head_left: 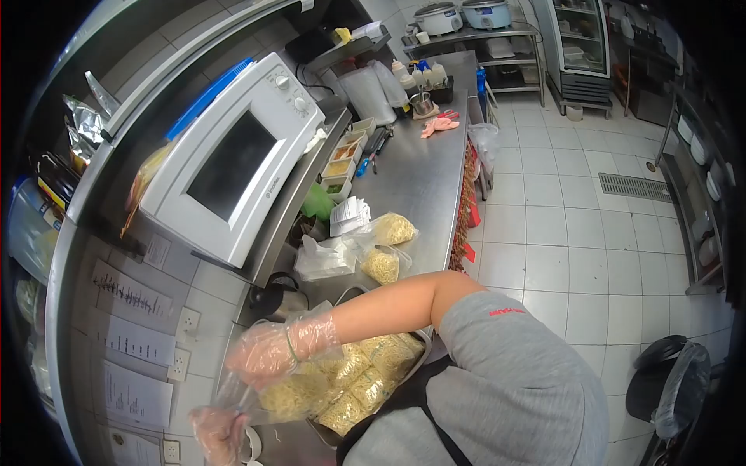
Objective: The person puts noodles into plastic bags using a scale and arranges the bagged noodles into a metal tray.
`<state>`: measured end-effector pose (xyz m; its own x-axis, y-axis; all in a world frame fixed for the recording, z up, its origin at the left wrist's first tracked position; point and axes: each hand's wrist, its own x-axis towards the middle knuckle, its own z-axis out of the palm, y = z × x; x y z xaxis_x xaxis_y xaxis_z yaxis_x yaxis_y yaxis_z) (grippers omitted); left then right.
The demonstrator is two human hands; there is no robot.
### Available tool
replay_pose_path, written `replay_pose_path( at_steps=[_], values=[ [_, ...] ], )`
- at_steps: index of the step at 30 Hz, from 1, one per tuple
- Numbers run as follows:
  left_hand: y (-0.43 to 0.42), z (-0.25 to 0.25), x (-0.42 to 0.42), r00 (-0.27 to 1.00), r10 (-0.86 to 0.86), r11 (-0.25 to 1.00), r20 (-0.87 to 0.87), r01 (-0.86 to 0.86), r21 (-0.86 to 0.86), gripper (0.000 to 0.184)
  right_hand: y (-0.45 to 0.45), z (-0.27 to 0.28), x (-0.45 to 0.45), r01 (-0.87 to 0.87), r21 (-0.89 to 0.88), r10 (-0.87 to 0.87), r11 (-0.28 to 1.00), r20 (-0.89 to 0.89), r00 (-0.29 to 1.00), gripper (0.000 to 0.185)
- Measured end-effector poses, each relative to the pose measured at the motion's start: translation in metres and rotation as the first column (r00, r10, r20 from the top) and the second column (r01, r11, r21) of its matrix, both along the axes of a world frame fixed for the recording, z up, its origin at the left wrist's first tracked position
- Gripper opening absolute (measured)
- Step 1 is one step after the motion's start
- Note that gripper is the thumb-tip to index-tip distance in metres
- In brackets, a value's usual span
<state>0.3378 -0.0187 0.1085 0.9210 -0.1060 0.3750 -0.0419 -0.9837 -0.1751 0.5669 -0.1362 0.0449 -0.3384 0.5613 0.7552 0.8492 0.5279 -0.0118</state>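
Note:
My right hand point(268, 353), in a clear plastic glove with a green band at the wrist, reaches across from above with its fingers closed on the clear top of a plastic bag of noodles point(291, 398). My left hand point(220, 435), also gloved, is lower left with its fingers closed at the stretched end of the same plastic. The bag's bulging, noodle-filled part hangs between the hands and a metal tray point(426, 353). Several more bagged noodle portions point(365, 388) fill that tray. Beside my left hand is a white ring-shaped object point(252, 446), partly hidden.
Two noodle bags point(382, 264) sit on the steel counter point(420, 167) near white plastic bags point(322, 260) and stacked papers point(351, 216). A white microwave point(233, 163) stands on a shelf above. Small food containers point(338, 167) line the back. A black bin point(657, 380) stands on the floor.

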Motion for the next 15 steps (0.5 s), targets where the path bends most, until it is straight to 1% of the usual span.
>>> replay_pose_path(
  at_steps=[1, 2, 5, 6, 7, 8, 9, 10, 11, 12, 13, 14, 15],
  values=[
    [-0.001, 0.000, -0.004, 0.996, -0.007, 0.992, 0.090, -0.005, 0.130, 0.021, -0.003, -0.001, -0.001, -0.017, 0.087, 0.019, 0.996, -0.021, 1.000, 0.022],
    [-0.003, -0.008, -0.004, 0.999, 0.036, 0.999, 0.029, -0.037, 0.027, 0.015, 0.010, -0.018, 0.001, 0.062, 0.037, -0.065, 0.997, 0.060, 0.996, 0.024],
    [-0.003, -0.030, 0.000, 0.997, 0.021, 0.997, -0.068, -0.016, 0.077, 0.014, 0.005, -0.035, 0.002, -0.009, 0.001, 0.009, 1.000, 0.081, 0.997, 0.023],
    [0.006, -0.039, -0.005, 0.993, 0.068, 0.993, -0.096, -0.058, 0.105, 0.013, 0.003, -0.038, 0.001, 0.004, -0.136, 0.001, 0.991, 0.038, 0.999, 0.030],
    [0.005, -0.042, -0.008, 0.993, 0.071, 0.995, -0.096, -0.063, 0.081, 0.013, 0.002, -0.047, 0.000, -0.096, -0.069, 0.084, 0.993, -0.153, 0.985, 0.037],
    [0.004, -0.043, -0.010, 0.993, 0.075, 0.996, -0.091, -0.070, 0.060, 0.013, 0.000, -0.059, 0.001, -0.180, 0.016, 0.175, 0.984, -0.328, 0.928, 0.044],
    [0.004, -0.044, -0.009, 0.994, 0.079, 0.996, -0.081, -0.076, 0.037, 0.014, -0.002, -0.071, 0.001, -0.245, 0.111, 0.268, 0.963, -0.481, 0.835, 0.051],
    [0.004, -0.047, -0.008, 0.994, 0.070, 0.996, -0.088, -0.065, 0.056, 0.014, -0.012, -0.077, -0.007, -0.214, -0.143, 0.074, 0.966, -0.643, 0.762, 0.079],
    [0.005, -0.050, -0.007, 0.993, 0.062, 0.996, -0.099, -0.054, 0.075, 0.015, 0.001, -0.097, -0.018, -0.301, -0.151, 0.099, 0.942, -0.730, 0.676, 0.086],
    [0.005, -0.051, -0.006, 0.992, 0.053, 0.995, -0.112, -0.043, 0.093, 0.016, 0.021, -0.131, -0.027, -0.385, -0.147, 0.113, 0.911, -0.809, 0.577, 0.094],
    [0.003, -0.050, -0.005, 0.995, 0.042, 0.996, -0.089, -0.035, 0.081, 0.017, 0.035, -0.155, -0.034, -0.464, -0.133, 0.116, 0.876, -0.876, 0.468, 0.101],
    [0.000, -0.050, -0.004, 0.997, 0.032, 0.997, -0.067, -0.027, 0.068, 0.018, 0.031, -0.161, -0.037, -0.325, -0.244, -0.034, 0.914, -0.842, 0.538, 0.081],
    [-0.002, -0.050, -0.002, 0.999, 0.021, 0.998, -0.043, -0.019, 0.055, 0.021, 0.032, -0.163, -0.037, -0.389, -0.320, -0.076, 0.864, -0.847, 0.526, 0.067]
  ],
)
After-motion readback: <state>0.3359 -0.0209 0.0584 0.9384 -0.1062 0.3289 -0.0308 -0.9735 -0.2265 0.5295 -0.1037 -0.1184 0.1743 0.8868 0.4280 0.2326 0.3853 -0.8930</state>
